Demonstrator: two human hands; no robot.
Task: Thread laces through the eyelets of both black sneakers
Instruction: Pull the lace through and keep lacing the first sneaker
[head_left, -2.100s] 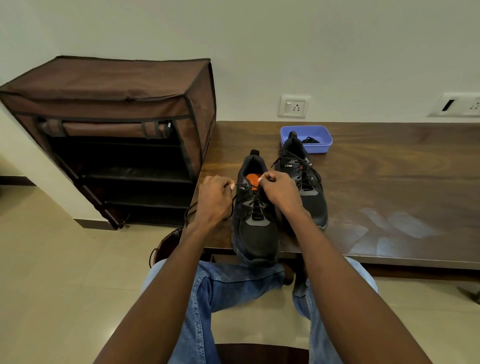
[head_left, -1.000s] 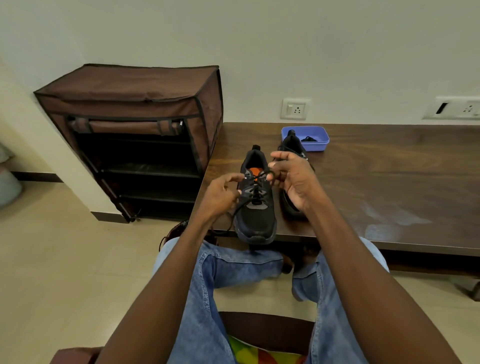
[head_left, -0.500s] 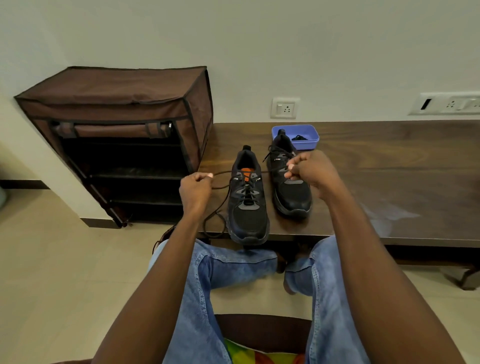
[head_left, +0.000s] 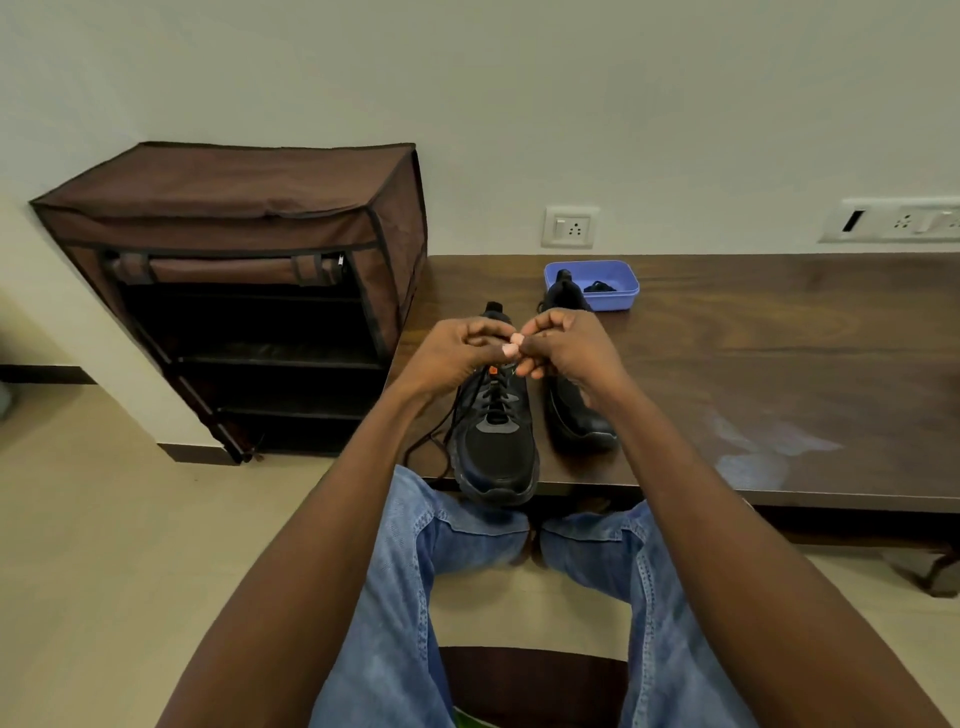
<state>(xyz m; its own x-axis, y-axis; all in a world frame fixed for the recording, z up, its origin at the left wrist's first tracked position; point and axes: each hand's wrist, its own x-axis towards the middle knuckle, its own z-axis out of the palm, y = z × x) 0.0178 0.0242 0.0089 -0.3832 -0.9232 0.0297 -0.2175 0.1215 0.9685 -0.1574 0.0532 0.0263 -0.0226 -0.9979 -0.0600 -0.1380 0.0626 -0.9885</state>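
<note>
- Denim-clad knees (head_left: 415, 571) sit nearest me at 6 o'clock; both forearms reach up from there toward the table edge.
- Near sneaker (head_left: 496, 441) stands at the front edge of the wooden table (head_left: 779, 374), toe toward me, slightly overhanging. I see lace crossings up the lower and middle eyelets; the orange tongue patch shows just under the hands.
- Loose lace (head_left: 434, 441) trails off this shoe at its 9 o'clock, dropping toward the table edge. I judge the slack not yet taken up.
- Left hand (head_left: 457, 353) and right hand (head_left: 566, 348) meet directly above the shoe's collar, fingers curled, thumbs and fingertips touching. I read both as pinching lace ends, though the lace between the fingers is too small to make out.
- My judgement: this shoe is on its top eyelets or the tie-off; nearly finished, not closed out.
- Far sneaker (head_left: 576, 410) stands just beside the first at its 3 o'clock, mostly hidden by the right hand and wrist. I cannot tell from here whether it is laced.
- Blue tray (head_left: 618, 296) sits at 12 o'clock behind the far sneaker's heel, with a small dark item inside, possibly spare lace.
- Brown fabric shoe rack (head_left: 234, 223) stands at 10 o'clock against the wall, touching the table's left end.
</note>
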